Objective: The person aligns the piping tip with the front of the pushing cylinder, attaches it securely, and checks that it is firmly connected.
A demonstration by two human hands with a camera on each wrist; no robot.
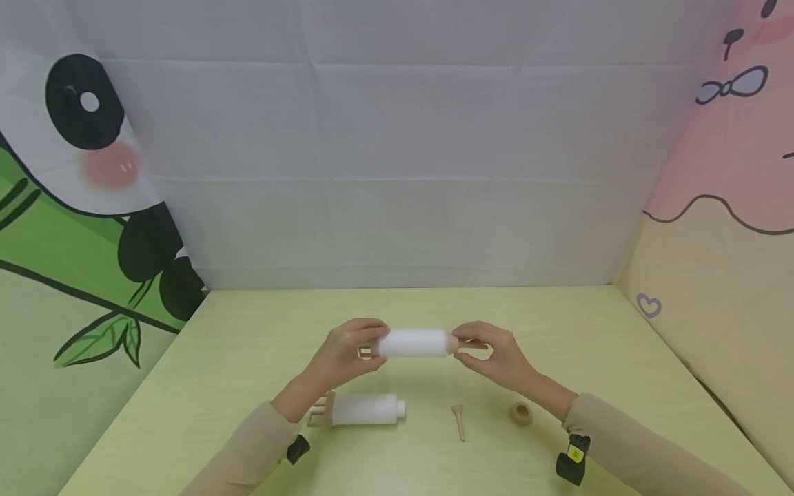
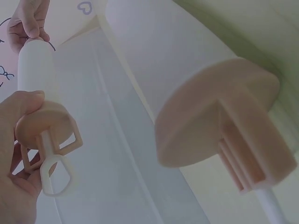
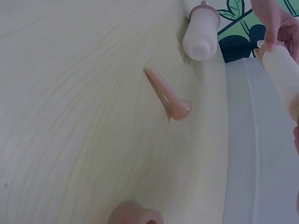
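A white sausage-stuffer tube is held level above the table between both hands. My left hand grips its left end, by the beige collar with side handles and a ring-ended plunger. At the other end, my right hand holds the beige cap, from which a thin nozzle points right, partly hidden by the fingers. Below the left hand a second white stuffer tube lies on its side. A loose beige funnel nozzle and a round beige screw cap with a hole lie to its right.
The pale wood-grain table carries the loose parts near its front. A grey-white cloth wall rises behind it, with printed cartoon panels on both sides. Each sleeve has a small black camera strapped at the wrist.
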